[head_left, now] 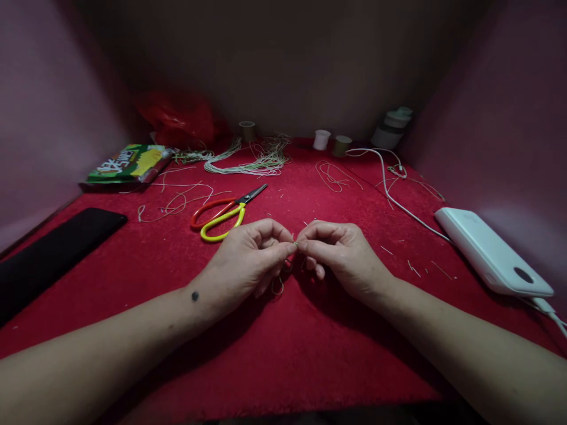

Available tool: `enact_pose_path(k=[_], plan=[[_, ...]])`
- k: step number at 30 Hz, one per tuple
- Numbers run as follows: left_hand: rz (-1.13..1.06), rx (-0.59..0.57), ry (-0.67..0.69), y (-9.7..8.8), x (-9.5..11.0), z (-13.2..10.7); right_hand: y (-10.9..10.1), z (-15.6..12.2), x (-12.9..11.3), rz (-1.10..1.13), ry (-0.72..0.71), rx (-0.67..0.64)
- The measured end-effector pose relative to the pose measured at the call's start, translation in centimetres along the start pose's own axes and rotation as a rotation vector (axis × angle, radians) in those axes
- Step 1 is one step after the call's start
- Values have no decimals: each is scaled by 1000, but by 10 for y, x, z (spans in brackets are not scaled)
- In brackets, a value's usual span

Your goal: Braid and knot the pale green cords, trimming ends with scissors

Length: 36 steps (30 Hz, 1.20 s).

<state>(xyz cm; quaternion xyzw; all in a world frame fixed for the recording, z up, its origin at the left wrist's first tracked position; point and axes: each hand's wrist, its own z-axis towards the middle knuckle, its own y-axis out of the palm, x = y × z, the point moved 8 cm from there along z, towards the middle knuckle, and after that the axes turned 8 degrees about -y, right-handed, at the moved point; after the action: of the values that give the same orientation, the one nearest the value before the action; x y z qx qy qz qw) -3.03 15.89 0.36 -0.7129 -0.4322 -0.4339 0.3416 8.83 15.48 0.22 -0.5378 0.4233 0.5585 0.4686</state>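
My left hand (259,254) and my right hand (334,251) meet fingertip to fingertip over the red cloth. Both are pinched on a thin cord (277,287), whose loose loop hangs below the left fingers. A tiny greenish bit shows where the thumbs come together; it is too small to make out. Just beyond my left hand lie scissors (241,205) with one red and one yellow handle, blades pointing away to the right.
Behind are a bundle of pale cords (248,168), a white thread spool (321,140), a red plastic bag (181,121) and a green snack packet (128,165). A black case (57,254) lies left, a white power bank (491,251) with a cable right. Thread scraps dot the red cloth (283,366).
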Motion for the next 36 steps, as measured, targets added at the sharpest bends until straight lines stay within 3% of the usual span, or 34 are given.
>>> enact_pose_path(k=[12, 23, 36], plan=[[-7, 30, -56, 1, 2, -2, 0, 1, 2, 43, 8, 15], [25, 6, -12, 1, -1, -2, 4, 1, 3, 18, 41, -33], [5, -52, -7, 2, 1, -3, 16, 2, 21, 464, 199, -156]])
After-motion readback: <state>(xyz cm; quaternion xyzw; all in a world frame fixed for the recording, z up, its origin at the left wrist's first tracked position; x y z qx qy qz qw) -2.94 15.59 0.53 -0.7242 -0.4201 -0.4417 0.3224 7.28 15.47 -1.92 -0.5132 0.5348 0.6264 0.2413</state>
